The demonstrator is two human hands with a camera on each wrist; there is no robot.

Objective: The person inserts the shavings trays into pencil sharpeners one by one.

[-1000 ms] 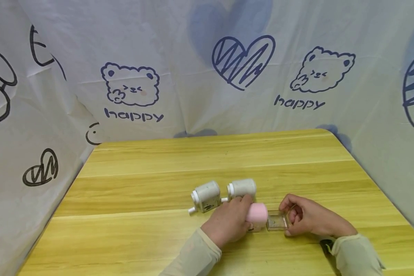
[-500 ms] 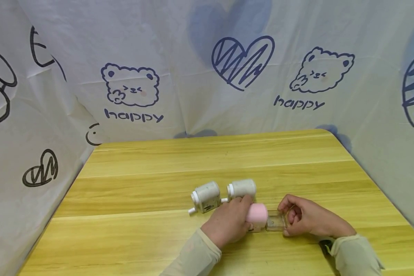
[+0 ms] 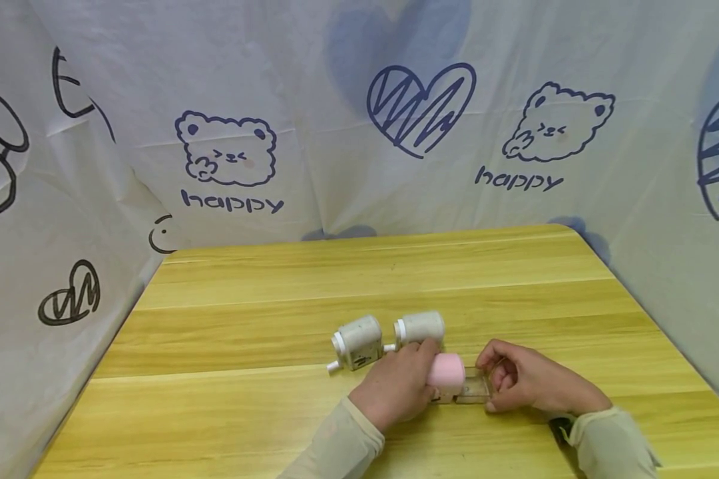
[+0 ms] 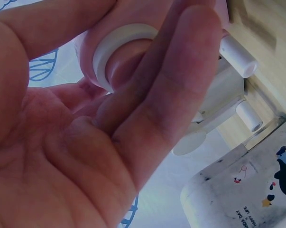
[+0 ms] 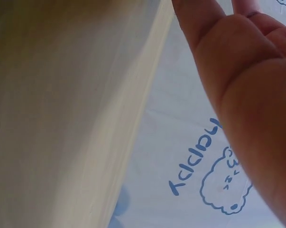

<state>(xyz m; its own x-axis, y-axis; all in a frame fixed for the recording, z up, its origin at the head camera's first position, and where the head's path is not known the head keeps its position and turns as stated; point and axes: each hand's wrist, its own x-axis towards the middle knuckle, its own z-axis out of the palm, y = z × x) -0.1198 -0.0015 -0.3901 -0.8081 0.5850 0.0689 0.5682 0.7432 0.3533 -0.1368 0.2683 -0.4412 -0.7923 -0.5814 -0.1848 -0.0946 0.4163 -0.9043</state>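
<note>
My left hand (image 3: 395, 384) grips a pink hand-crank pencil sharpener (image 3: 447, 370) that lies low over the table. In the left wrist view, the pink sharpener's round end (image 4: 143, 13) with a pale ring shows past the fingers. My right hand (image 3: 530, 379) pinches a small clear shavings drawer (image 3: 473, 386) by its right end, between thumb and fingers. The drawer's left end meets the pink sharpener's right side and overlaps it. In the right wrist view only part of the right hand (image 5: 247, 90) shows; the drawer is out of sight there.
Two whitish crank sharpeners, one at left (image 3: 359, 338) and one just behind the left hand (image 3: 422, 326), sit on the wooden table (image 3: 216, 419). One bears a panda print (image 4: 282, 175) in the left wrist view. A printed cloth (image 3: 323, 133) hangs behind the table.
My right hand has shifted slightly left with the clear drawer, so less of it shows beside the pink sharpener. My left hand and the whitish sharpeners stay put.
</note>
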